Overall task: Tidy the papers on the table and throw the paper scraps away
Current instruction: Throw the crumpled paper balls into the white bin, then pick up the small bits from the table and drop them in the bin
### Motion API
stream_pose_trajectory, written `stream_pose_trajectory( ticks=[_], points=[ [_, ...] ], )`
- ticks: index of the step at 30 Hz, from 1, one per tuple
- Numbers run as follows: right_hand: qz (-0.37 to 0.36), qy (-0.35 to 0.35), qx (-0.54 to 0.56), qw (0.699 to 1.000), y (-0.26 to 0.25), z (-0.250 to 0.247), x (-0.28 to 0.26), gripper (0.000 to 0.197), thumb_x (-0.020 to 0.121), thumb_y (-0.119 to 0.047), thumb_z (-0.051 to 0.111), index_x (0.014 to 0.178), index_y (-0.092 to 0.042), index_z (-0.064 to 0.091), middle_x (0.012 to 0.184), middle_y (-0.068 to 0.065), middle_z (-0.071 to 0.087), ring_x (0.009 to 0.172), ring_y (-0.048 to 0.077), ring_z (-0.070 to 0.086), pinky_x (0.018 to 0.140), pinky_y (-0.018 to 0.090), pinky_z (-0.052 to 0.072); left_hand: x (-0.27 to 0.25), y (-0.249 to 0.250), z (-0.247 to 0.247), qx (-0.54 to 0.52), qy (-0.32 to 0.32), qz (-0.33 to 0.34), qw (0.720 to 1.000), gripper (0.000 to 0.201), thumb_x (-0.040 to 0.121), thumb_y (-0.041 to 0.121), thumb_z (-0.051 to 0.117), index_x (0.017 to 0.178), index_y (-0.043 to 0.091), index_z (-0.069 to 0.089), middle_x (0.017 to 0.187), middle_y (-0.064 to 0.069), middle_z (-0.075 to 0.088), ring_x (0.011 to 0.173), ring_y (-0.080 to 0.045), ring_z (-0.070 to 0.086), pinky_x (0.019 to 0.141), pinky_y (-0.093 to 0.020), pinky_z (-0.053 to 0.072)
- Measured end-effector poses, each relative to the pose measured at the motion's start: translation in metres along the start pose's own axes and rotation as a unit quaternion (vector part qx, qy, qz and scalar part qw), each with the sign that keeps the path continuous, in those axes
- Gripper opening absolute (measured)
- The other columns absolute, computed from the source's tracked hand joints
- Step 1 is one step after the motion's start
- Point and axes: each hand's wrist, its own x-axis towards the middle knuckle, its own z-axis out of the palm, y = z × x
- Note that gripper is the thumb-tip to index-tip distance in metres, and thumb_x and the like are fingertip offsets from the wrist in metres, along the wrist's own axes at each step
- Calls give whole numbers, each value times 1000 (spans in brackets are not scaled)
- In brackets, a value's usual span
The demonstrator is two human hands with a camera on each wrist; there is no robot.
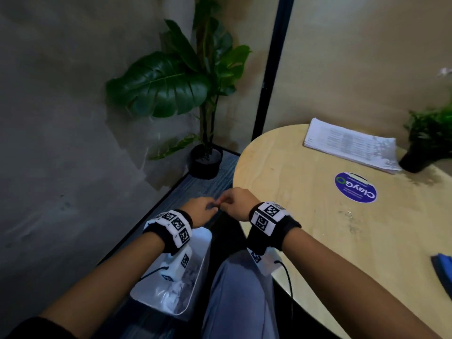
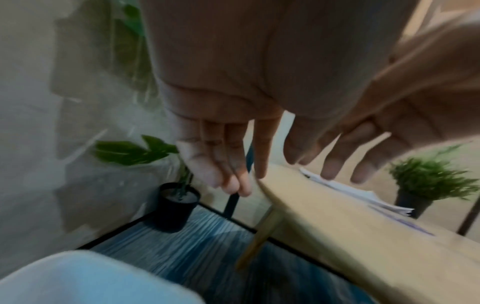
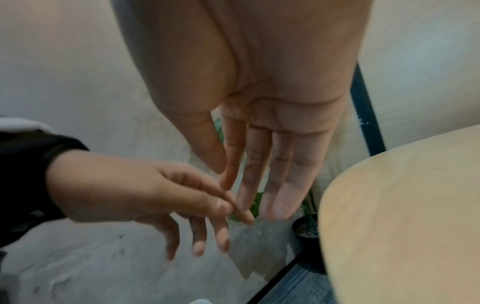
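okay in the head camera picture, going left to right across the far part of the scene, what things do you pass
big-leaf potted plant → black vertical post → stack of papers → small potted plant

We see the stack of papers (image 1: 349,148) on the table (image 1: 305,216) near its far edge, with a small potted plant (image 1: 426,140) touching its right end. A round sticker (image 1: 355,187) lies nearer us, before the stack. A bin (image 1: 193,285) stands on the floor left of the table's near-left edge. A tall potted plant (image 1: 193,94) stands in the corner beyond it.
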Motion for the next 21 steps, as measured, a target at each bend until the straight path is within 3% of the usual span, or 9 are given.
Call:
stream_pose_trajectory(
  ticks=[3,5,7,9,12,15,19,21],
  points=[
    [44,46,37,997,45,-20,-22,31,94,-21,49,123,-17,58,121,7,64,109,25,60,85,26,43,17,42,-5,59,-11,58,997,46,98,34,41,140,16,40,140,-15,43,128,-29,44,102,-34,36],
    [79,83,49,992,81,-33,-40,38,95,-26,49,132,-18,49,130,6,59,114,24,58,89,27,42,31,66,-3,121,-63,73,988,61,97,43,38,149,17,20,155,-10,20,142,-27,23,114,-39,24],
    [118,102,34,987,118,-43,-60,47,95,-30,49,140,-17,39,140,8,49,124,25,50,98,29,38,45,89,1,207,-124,72,968,76,93,54,36,151,19,1,160,-5,-3,147,-27,2,118,-49,11],
    [164,89,-2,982,159,-51,-82,57,96,-34,46,146,-14,27,150,10,35,136,25,37,107,31,31,59,113,8,256,-158,75,951,88,89,60,40,150,19,-8,159,-6,-13,147,-30,-9,117,-54,6],
    [253,59,-63,964,222,-57,-111,73,94,-49,41,150,-15,10,159,8,12,146,25,14,117,41,20,81,143,25,272,-162,84,945,98,85,65,43,149,16,-12,158,-8,-17,146,-31,-12,116,-52,6],
    [341,60,-88,934,276,-67,-137,84,89,-63,36,151,-18,3,160,5,-3,148,26,0,117,52,11,104,159,49,301,-154,75,938,104,81,69,44,149,13,-10,158,-9,-15,147,-30,-11,116,-51,7],
    [399,29,-137,906,324,-71,-166,105,75,-82,30,151,-18,-4,159,4,-12,148,25,-8,118,52,2,118,148,71,282,-110,33,953,109,76,70,52,150,9,1,160,-10,-5,148,-26,-2,120,-44,7],
    [411,31,-142,900,338,-68,-172,110,71,-86,26,150,-18,-7,159,4,-14,147,24,-10,118,50,-2,119,142,79,294,-112,10,949,113,75,77,44,150,9,-6,159,-8,-9,148,-23,-5,120,-43,4]
  ],
)
